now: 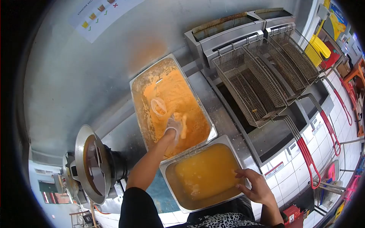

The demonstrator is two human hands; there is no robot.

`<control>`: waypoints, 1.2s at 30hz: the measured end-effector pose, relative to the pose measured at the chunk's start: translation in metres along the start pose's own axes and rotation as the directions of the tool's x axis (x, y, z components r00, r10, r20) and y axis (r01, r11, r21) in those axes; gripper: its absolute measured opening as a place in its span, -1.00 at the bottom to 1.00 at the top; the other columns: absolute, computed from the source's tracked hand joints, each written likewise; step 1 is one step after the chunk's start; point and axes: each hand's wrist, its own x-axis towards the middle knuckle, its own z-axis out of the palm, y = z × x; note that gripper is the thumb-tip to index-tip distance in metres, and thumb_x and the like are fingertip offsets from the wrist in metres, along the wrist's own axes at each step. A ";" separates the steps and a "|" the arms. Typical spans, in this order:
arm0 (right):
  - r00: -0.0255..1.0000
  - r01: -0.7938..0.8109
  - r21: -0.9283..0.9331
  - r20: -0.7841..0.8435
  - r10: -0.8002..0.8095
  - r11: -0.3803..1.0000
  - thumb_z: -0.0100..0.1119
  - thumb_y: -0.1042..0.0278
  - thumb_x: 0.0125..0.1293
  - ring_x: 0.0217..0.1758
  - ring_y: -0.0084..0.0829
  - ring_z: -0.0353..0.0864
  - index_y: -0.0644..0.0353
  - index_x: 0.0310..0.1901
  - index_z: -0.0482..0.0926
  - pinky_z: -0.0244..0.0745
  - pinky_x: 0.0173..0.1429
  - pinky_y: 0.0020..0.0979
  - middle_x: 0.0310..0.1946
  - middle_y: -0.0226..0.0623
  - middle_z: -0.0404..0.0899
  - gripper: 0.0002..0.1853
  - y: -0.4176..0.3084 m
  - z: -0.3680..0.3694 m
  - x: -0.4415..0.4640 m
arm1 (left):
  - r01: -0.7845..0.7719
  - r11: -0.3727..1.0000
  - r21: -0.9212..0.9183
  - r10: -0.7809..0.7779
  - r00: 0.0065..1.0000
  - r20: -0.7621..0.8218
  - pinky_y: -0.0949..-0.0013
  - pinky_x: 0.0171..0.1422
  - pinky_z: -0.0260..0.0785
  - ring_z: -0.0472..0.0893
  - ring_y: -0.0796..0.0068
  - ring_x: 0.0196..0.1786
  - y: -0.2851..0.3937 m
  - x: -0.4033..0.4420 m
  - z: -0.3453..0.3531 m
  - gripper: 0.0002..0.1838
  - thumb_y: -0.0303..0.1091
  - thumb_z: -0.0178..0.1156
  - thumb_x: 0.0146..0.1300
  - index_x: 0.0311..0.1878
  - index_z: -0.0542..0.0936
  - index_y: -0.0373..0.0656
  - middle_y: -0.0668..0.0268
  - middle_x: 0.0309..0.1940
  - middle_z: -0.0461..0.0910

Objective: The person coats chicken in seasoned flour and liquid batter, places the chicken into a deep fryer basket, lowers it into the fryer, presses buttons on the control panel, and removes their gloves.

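A deep metal pan [135, 99] holds orange, flour-like coating [173, 89] with clumps in it. My left hand [174, 124], in a clear plastic glove, reaches down into this coating, and its fingertips are partly hidden. Beside those fingers lies a long coated strip [184, 127]; whether the hand grips it, I cannot make out. A clear oval-rimmed plastic thing [158, 106] is half sunk in the coating. Nearer to me, a second metal pan [181, 207] contains cloudy yellow liquid [205, 171]. My bare right hand [256, 186] is over its right rim, thumb and fingers apart, holding nothing.
Wire fryer baskets [251, 85] with red handles [304, 152] sit over the fryer [273, 133] at right, the handles jutting toward me. A wide metal bowl [91, 163] of dark liquid stands at left. Behind the pans rises a metal wall [95, 76] with a printed sheet [100, 17].
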 end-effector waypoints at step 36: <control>0.996 -0.057 -0.028 0.072 0.059 0.998 0.43 0.35 0.29 0.13 -0.03 0.67 0.29 0.22 0.55 0.56 0.22 -0.14 -0.05 -0.05 0.68 -0.50 0.005 0.008 0.013 | 0.256 0.966 -0.035 -0.258 0.964 -0.058 -0.02 0.17 0.50 0.67 0.00 0.12 0.018 0.008 -0.051 -0.52 -0.11 0.12 0.47 0.20 0.58 -0.35 -0.07 0.06 0.66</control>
